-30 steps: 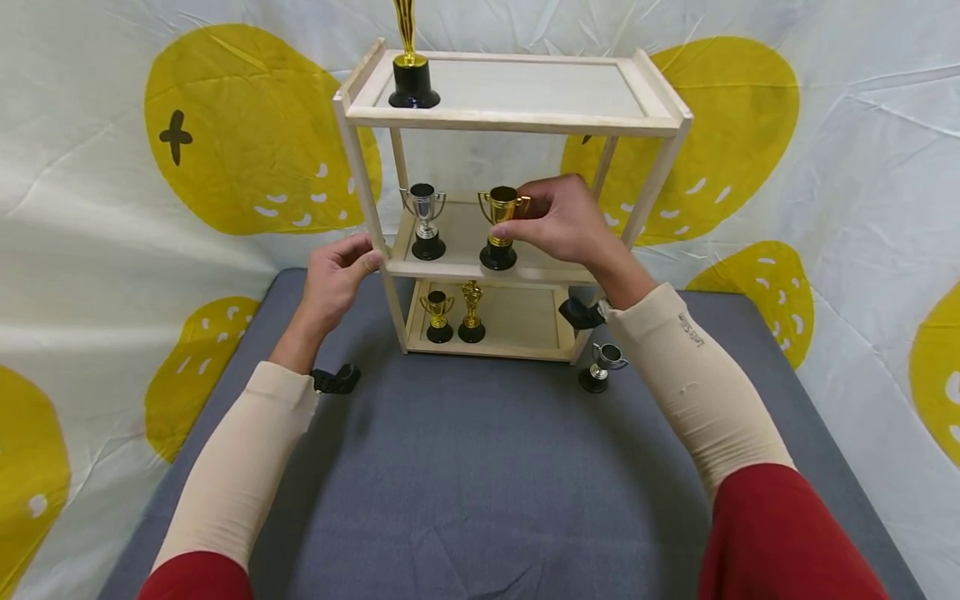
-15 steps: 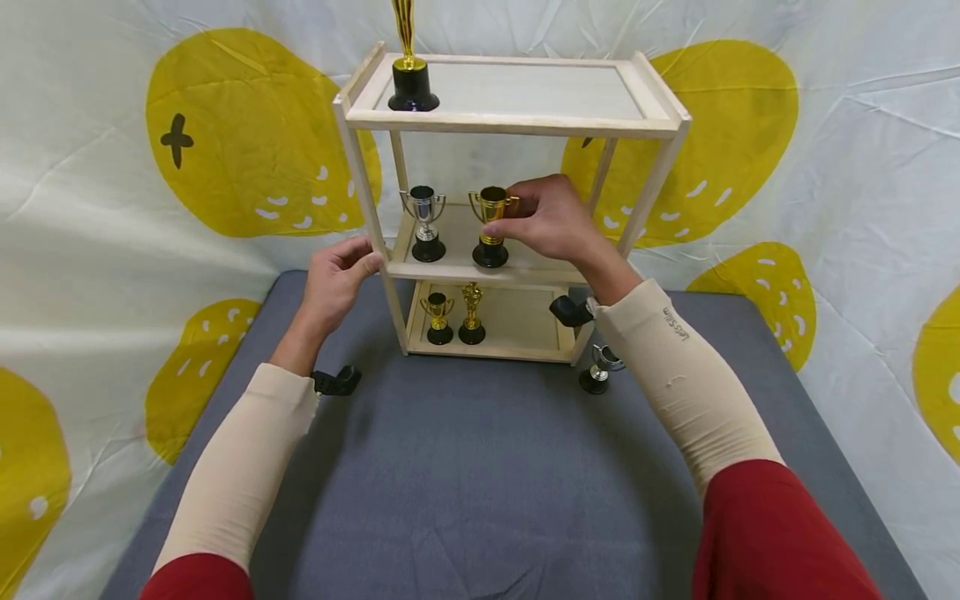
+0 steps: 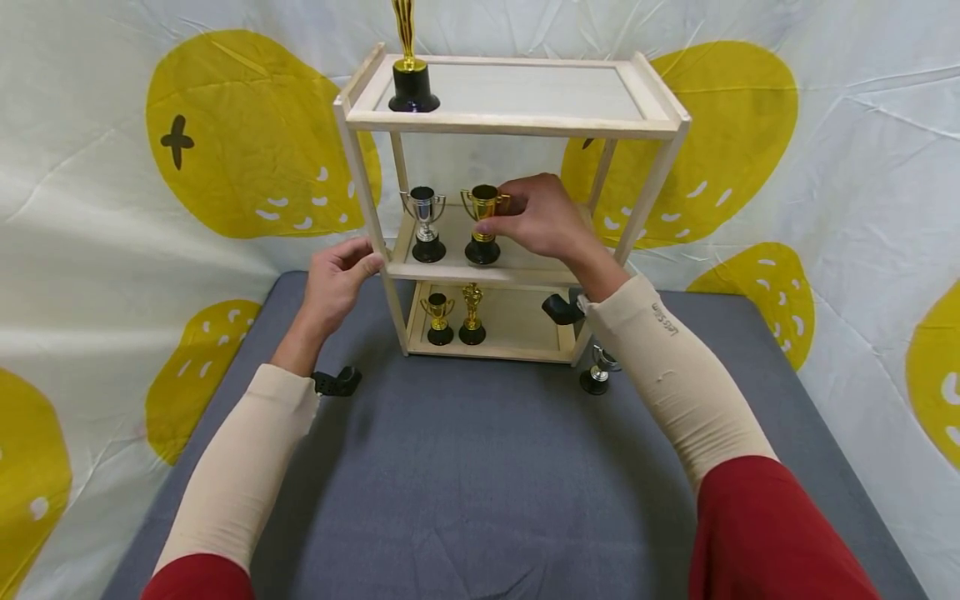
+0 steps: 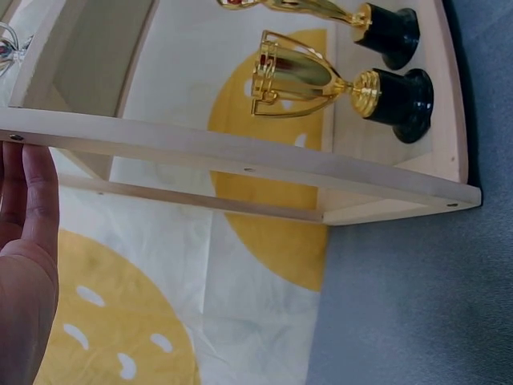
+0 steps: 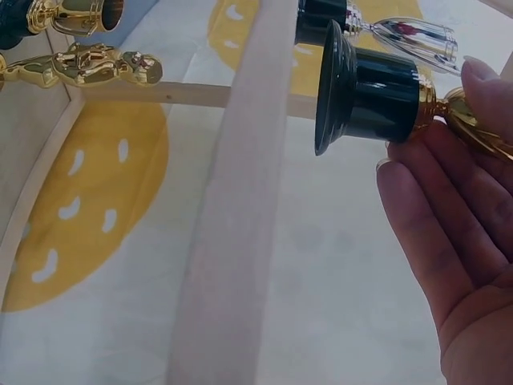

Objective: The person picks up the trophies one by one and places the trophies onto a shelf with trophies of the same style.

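My right hand (image 3: 547,218) pinches a gold trophy cup (image 3: 482,252) by its side, thumb in front. The cup is upright at the middle shelf, right of a silver trophy cup (image 3: 423,208). In the right wrist view, its black base (image 5: 373,92) appears close to the shelf's front rail (image 5: 240,200). At the left, my left hand (image 3: 333,283) holds the post of the wooden shelf rack (image 3: 510,123) between thumb and fingers. The left wrist view has its fingers against that post (image 4: 184,148); the thumb is hidden there.
A smaller gold cup (image 3: 438,307) and a gold figure trophy (image 3: 472,312) stand on the bottom shelf. One tall gold trophy (image 3: 411,87) is on top. Another silver cup (image 3: 597,379), partly covered by the right sleeve, stands on the grey table (image 3: 465,467) by the rack's right foot.
The right hand has carried the gold cup a little to the left, closer to the silver cup on the middle shelf. My left hand has stayed at the post.
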Available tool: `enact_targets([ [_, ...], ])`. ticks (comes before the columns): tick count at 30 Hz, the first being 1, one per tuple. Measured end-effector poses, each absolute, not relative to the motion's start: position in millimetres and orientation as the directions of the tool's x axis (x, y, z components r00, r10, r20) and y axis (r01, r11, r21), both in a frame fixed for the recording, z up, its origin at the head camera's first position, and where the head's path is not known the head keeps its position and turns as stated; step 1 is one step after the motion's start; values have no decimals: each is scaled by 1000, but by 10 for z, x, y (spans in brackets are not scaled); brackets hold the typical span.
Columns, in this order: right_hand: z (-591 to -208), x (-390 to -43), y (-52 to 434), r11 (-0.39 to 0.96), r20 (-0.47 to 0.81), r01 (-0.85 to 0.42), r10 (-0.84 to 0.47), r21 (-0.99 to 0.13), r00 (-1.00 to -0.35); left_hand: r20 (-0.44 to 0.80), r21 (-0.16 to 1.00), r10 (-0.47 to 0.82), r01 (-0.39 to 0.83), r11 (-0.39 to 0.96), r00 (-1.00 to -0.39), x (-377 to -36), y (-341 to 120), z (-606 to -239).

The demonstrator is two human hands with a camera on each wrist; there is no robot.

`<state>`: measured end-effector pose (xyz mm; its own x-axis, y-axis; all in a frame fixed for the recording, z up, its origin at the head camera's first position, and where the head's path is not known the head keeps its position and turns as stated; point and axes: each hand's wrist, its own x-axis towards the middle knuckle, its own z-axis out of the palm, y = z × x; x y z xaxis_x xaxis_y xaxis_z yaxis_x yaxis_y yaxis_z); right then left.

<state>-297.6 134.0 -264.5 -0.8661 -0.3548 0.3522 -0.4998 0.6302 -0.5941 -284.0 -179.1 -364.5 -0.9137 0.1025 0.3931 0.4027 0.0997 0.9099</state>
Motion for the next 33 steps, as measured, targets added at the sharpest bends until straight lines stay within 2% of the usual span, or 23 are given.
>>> enact_targets([
  [6, -2674, -3015, 1299, 611, 347, -491, -348, -620, -871, 395, 909, 100, 404, 105, -913, -2831, -1786, -3637],
  [22, -2758, -3053, 1256, 640, 339, -500, -367, -584, -866, 396, 908, 95, 404, 106, -913, -2832, -1778, -3644],
  [33, -2743, -3042, 1227, 660, 255, -431, -352, -615, -901, 403, 907, 95, 411, 93, -910, -2824, -1777, -3644],
])
